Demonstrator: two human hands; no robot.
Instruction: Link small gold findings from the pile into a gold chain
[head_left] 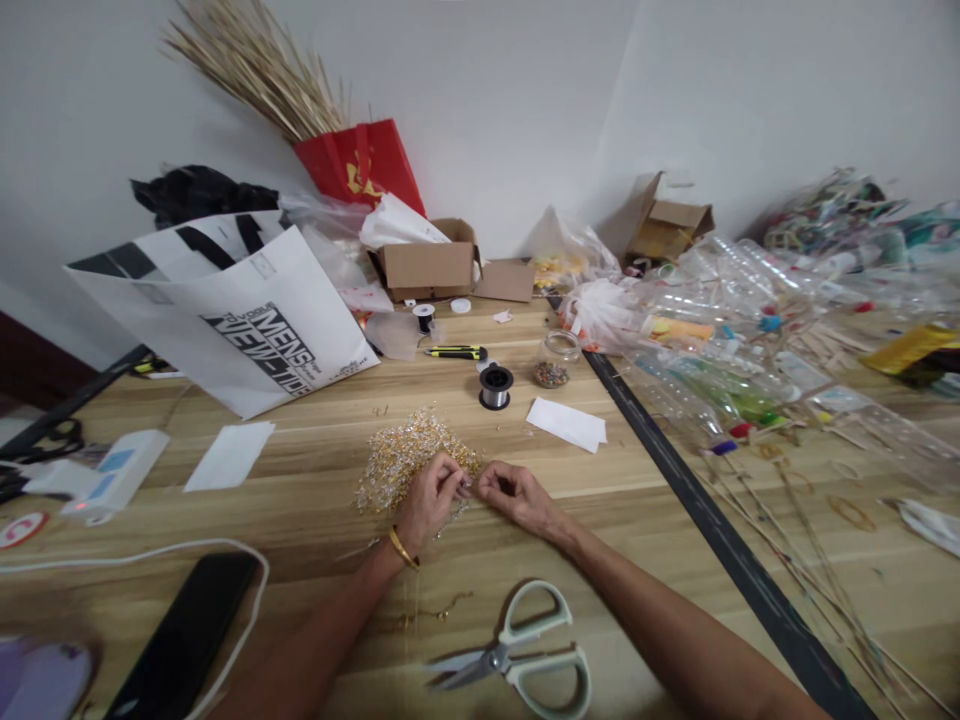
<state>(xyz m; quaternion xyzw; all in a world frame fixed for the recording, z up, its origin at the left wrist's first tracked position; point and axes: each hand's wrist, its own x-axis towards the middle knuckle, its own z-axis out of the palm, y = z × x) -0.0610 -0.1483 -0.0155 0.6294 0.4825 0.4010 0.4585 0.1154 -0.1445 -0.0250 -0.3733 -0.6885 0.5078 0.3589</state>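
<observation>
- Left hand (pixel 429 498), right hand (pixel 521 497): fingertips drawn in, near each other — can't tell if gripping anything
- Gold-and-clear bead cluster (pixel 405 455): on table (pixel 630 490), at left hand
- Scissors (pixel 493 660): nearer wearer

Bead tangle (pixel 409 450): glinting gold and clear, spreading in a loose, bushy mound, lying on the wooden tabletop (pixel 315 480), its near right side running up against the left hand (pixel 429 500)
Silvery strand (pixel 452 517): thin, trailing on the wood just below the left fingertips
Detail between both hands: showing too small to make out
</observation>
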